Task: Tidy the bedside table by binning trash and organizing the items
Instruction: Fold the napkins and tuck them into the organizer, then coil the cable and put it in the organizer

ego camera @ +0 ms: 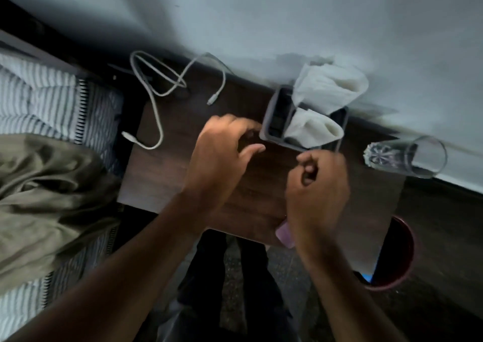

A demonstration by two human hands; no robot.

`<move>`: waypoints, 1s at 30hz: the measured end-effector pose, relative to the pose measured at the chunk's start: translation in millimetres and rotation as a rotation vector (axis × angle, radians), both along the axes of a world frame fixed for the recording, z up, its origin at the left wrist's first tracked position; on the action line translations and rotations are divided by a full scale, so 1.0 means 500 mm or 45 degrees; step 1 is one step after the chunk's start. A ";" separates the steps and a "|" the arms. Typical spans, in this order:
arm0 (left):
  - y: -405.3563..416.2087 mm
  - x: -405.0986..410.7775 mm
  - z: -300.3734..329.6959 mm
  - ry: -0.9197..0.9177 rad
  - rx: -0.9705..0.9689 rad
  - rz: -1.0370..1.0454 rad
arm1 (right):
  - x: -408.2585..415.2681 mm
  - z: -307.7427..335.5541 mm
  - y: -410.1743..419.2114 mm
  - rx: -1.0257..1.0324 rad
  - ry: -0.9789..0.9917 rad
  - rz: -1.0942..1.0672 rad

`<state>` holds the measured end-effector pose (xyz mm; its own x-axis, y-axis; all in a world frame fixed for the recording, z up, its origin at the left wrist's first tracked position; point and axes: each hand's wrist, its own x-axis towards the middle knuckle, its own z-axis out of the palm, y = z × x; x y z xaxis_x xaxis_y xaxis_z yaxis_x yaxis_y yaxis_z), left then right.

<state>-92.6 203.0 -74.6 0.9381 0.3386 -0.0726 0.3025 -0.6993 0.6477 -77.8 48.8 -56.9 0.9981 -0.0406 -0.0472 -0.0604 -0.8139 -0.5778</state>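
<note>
With both hands empty, the spread left hand (222,150) and loosely curled right hand (317,184) seem poised for the organizer tray (271,122) just beyond, whose tissues (329,85) likely need binning next.

Pale wall (261,14), striped bedding (39,101), olive blanket (47,198), speckled floor (232,276)

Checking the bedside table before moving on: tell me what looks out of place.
The drinking glass lies on its side at the table's right edge by the wall. The white charging cable sprawls loose at the left. Crumpled tissues stick out of the grey organizer tray.
</note>
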 end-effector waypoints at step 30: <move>0.200 -0.214 -0.039 0.197 -0.163 0.526 | -0.014 -0.085 0.340 -0.415 -0.008 1.341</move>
